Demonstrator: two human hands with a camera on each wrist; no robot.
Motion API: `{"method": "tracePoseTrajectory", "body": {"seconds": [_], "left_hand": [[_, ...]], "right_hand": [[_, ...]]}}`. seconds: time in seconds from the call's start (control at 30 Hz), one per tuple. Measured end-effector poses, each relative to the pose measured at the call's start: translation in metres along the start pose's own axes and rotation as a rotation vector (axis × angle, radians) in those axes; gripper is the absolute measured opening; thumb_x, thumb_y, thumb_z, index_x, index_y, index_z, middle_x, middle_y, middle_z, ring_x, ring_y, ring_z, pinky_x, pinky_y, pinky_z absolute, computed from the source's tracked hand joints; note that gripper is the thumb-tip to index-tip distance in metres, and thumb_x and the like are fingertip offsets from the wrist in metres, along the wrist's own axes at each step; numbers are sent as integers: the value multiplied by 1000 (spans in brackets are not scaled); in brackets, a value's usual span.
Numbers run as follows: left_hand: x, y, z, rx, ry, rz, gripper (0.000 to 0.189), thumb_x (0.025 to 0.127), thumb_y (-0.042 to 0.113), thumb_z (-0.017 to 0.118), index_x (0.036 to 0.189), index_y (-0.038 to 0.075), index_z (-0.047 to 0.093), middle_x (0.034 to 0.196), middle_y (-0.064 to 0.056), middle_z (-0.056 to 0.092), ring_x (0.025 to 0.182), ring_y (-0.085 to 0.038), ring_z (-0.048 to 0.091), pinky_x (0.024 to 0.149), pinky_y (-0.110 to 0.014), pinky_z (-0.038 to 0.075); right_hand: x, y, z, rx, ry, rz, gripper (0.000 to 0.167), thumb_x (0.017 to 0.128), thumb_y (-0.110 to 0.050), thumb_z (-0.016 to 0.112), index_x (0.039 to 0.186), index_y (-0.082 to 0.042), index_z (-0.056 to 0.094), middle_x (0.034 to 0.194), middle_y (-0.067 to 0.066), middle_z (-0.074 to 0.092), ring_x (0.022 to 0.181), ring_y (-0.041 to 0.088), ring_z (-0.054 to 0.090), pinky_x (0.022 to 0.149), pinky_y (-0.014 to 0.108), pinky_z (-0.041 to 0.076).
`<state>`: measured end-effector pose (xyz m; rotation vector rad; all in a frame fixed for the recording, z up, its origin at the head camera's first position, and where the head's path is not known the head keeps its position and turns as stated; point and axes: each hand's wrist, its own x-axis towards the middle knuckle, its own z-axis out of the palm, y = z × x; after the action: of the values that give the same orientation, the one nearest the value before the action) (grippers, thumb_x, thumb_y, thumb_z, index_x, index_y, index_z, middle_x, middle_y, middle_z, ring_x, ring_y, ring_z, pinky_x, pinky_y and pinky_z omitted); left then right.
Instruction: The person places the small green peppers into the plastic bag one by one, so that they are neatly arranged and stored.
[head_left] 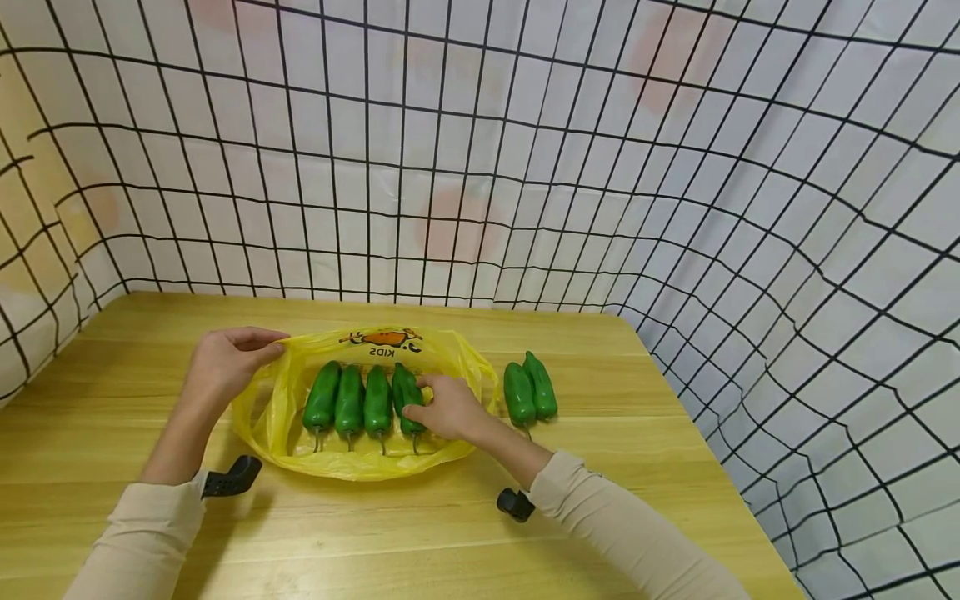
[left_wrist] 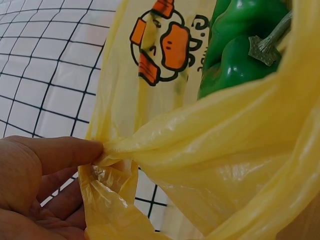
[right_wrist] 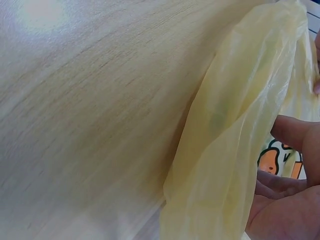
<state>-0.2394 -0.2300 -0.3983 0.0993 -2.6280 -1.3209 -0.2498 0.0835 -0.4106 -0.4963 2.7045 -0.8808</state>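
Observation:
A yellow plastic bag [head_left: 442, 342] printed with a cartoon and "KIDS" lies on the table with its mouth held wide. Several green peppers [head_left: 350, 402] lie side by side in it, stems toward the person. My left hand [head_left: 225, 362] pinches the bag's left edge between thumb and fingers, as the left wrist view shows closely. Reaching in from the right, my right hand [head_left: 450, 408] grips the rightmost green pepper [head_left: 407, 392] in the row, thumb and fingers across it. In the right wrist view the bag film hides that pepper from the hand [right_wrist: 285, 195].
Two more green peppers [head_left: 519, 396] lie together on the wooden table [head_left: 615, 467], just right of the bag. A white cloth with a black grid [head_left: 480, 150] stands behind and at the sides. Black wrist mounts [head_left: 234, 477] show by both sleeves.

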Motion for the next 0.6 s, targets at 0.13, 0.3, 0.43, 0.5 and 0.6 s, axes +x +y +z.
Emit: {"method": "tracePoseTrajectory", "body": {"seconds": [0.13,0.3,0.43,0.5,0.6], "left_hand": [[0,0,0,8,1,1,38,103,33,60,127,6,71,128,-24,67,117,-39,59,83,-37,45],[0,1,0,9,0,8,37,103,32,60,126,5,71,128,-24,68,117,-39,60,83,-36,46],[0,2,0,6,-1,4,37,103,32,60,126,5,71,128,-24,67,117,-39,60,83,-36,46],[0,2,0,2,-1,-1,37,103,32,61,126,5,71,129,-24,67,117,-39,59,83,-37,45],[0,2,0,2,-2,-3,37,103,32,61,126,5,71,129,-24,67,118,-39,59,83,-37,45]], "right_hand": [[-2,-1,-2,0,-5,1,59,99,-32,68,148,-5,50,55,4,62,38,8,38,45,24,37],[-4,-2,-6,-6,-26,-9,60,98,-31,69,148,-3,50,80,17,75,39,7,37,45,23,38],[-4,-3,-8,-22,-34,-15,60,96,-30,71,146,-2,52,94,13,78,40,7,36,47,24,38],[-4,-4,-8,-27,-38,-11,60,96,-29,72,146,-3,53,83,9,76,40,7,35,47,23,38],[-3,-3,-7,-26,-41,-2,61,95,-28,73,146,-4,53,61,5,66,39,7,34,45,23,36]]}}
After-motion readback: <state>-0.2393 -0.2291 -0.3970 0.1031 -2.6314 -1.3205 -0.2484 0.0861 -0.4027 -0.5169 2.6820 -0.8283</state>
